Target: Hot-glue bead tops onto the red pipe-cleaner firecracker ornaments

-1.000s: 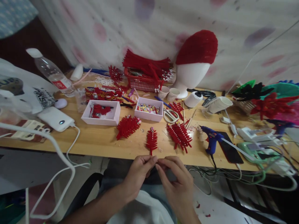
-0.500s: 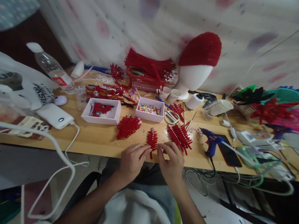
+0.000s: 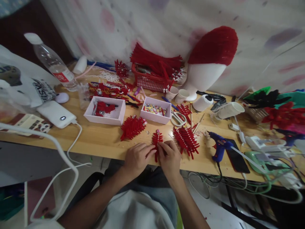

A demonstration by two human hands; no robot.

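Observation:
A red feather-shaped ornament (image 3: 157, 137), with a row of white beads down its middle and a round gem at its top, lies at the table's front edge. My left hand (image 3: 139, 158) pinches its lower left side between thumb and forefinger. From the other side, the closed fingertips of my right hand (image 3: 169, 156) press on the same ornament, partly hiding it. Several similar beaded red pieces (image 3: 186, 140) lie to the right. Another red fringed bundle (image 3: 133, 127) rests to the left, gems at its upper end.
Behind stand a white box of colourful beads (image 3: 156, 109), a second white box (image 3: 105, 110), scissors (image 3: 178, 119) and a red basket (image 3: 150, 81). A blue glue gun (image 3: 218, 146) and a phone (image 3: 237, 156) lie right. A power bank (image 3: 57, 114) with a cable is left.
My right hand has moved left and closed in on the ornament, its fingertips now meeting my left hand's. The view has shifted slightly.

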